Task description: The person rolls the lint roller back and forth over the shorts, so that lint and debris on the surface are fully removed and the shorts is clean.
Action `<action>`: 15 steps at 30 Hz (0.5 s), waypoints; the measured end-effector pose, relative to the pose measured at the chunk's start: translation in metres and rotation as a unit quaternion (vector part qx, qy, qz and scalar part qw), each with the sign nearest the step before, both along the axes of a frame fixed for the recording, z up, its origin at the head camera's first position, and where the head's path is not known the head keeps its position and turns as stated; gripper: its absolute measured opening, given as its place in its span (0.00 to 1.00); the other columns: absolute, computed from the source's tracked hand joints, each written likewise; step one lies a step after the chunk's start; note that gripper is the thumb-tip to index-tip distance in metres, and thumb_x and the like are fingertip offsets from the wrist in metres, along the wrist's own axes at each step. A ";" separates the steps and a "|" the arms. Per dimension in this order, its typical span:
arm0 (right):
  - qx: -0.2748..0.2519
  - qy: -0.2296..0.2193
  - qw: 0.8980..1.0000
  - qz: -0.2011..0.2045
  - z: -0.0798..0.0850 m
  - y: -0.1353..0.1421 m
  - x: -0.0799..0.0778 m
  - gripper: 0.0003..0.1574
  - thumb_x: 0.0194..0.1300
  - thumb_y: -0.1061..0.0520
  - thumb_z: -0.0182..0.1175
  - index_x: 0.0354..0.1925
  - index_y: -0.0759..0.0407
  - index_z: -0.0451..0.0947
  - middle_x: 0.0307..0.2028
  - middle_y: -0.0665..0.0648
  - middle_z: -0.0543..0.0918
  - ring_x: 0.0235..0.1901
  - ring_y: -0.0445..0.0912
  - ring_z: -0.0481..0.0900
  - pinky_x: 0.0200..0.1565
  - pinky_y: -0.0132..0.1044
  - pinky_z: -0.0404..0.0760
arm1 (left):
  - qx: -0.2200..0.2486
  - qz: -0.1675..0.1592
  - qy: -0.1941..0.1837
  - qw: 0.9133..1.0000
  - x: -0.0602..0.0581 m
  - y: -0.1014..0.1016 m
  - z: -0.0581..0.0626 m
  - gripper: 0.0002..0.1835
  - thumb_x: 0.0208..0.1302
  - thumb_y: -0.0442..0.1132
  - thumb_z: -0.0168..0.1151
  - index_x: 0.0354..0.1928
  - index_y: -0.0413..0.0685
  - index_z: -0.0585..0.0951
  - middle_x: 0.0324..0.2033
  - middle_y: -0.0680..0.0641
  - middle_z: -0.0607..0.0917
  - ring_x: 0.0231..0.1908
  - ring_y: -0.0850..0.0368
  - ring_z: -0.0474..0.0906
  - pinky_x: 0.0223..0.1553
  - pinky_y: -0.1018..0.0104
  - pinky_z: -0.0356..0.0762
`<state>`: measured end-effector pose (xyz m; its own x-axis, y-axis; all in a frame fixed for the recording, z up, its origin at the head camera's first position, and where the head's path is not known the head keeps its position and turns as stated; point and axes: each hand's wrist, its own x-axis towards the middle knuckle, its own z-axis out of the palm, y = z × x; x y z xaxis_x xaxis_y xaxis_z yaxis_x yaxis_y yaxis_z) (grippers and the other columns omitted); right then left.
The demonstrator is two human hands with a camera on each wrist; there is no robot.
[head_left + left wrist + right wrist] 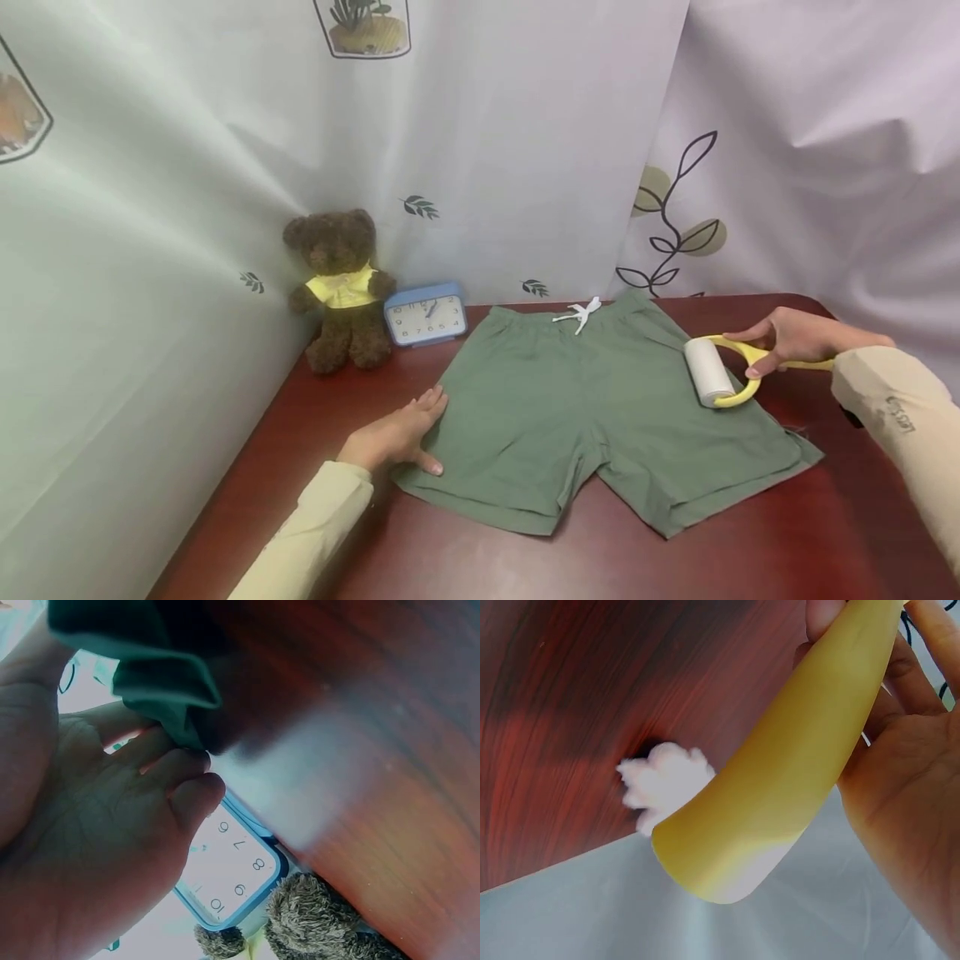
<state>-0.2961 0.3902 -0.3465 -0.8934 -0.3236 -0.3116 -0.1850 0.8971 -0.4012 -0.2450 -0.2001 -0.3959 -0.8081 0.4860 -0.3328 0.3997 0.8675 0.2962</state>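
Green shorts (517, 400) with a white drawstring (581, 314) lie spread flat on the dark red table. My left hand (397, 435) rests at their left leg edge, fingers extended and thumb apart; the left wrist view shows its palm side and a fold of green cloth (169, 682) at the fingertips. My right hand (797, 340) grips a yellow lint roller by its handle (780, 757). The lint roller's white roll (707, 372) is over the right side of the shorts, near the outer seam.
A brown teddy bear (341, 292) in a yellow shirt sits at the back left, beside a blue alarm clock (426, 315). Patterned white curtains (510, 150) hang behind the table (300, 454). A fluffy white clump (664, 784) lies near a table edge in the right wrist view.
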 end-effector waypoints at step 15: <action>0.016 0.046 0.999 -0.013 0.001 0.010 0.015 0.51 0.50 0.45 0.77 0.67 0.63 0.73 0.20 0.48 0.78 0.15 0.39 0.68 0.21 0.32 0.70 | 0.006 -0.009 0.003 1.000 -0.001 -0.002 -0.003 0.61 0.50 0.49 0.78 0.77 0.32 0.53 0.79 0.34 0.48 0.80 0.37 0.43 0.79 0.42 0.50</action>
